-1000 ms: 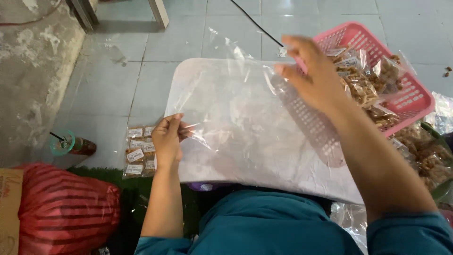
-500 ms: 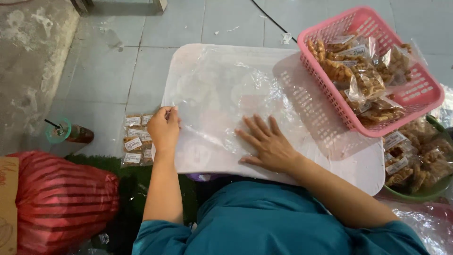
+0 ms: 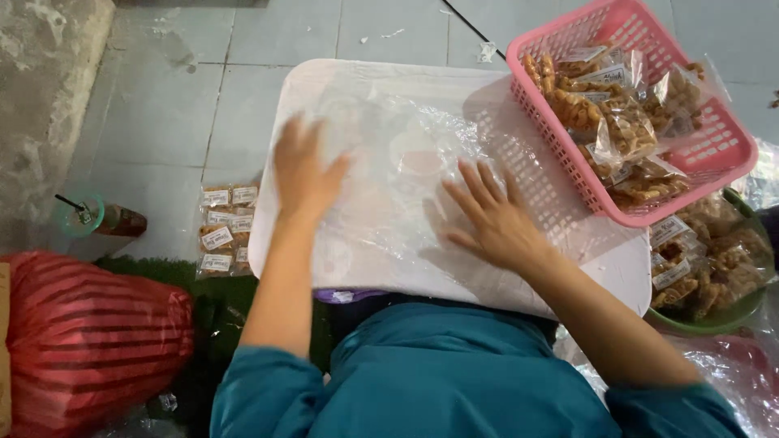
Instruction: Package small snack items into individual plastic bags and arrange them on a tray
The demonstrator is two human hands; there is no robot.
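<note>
A large clear plastic bag (image 3: 406, 154) lies flat on a white low table (image 3: 633, 280). My left hand (image 3: 304, 174) rests palm down on the bag's left part, fingers spread and blurred by motion. My right hand (image 3: 491, 219) presses flat on the bag near its middle, fingers apart. Neither hand holds anything. A pink plastic basket (image 3: 718, 158) sits on the table's far right corner, filled with small clear packets of brown snacks (image 3: 608, 122).
A green bowl (image 3: 722, 320) of more snack packets stands at the right. A packed bundle of labelled snack packets (image 3: 221, 231) lies on the tiled floor left of the table. A drink cup with straw (image 3: 93, 217) and a red striped sack (image 3: 89, 341) are at left.
The bag was held up in the air, then laid on the table. My left hand let go of its edge and slid forward over it; my right hand moved a little to the right.
</note>
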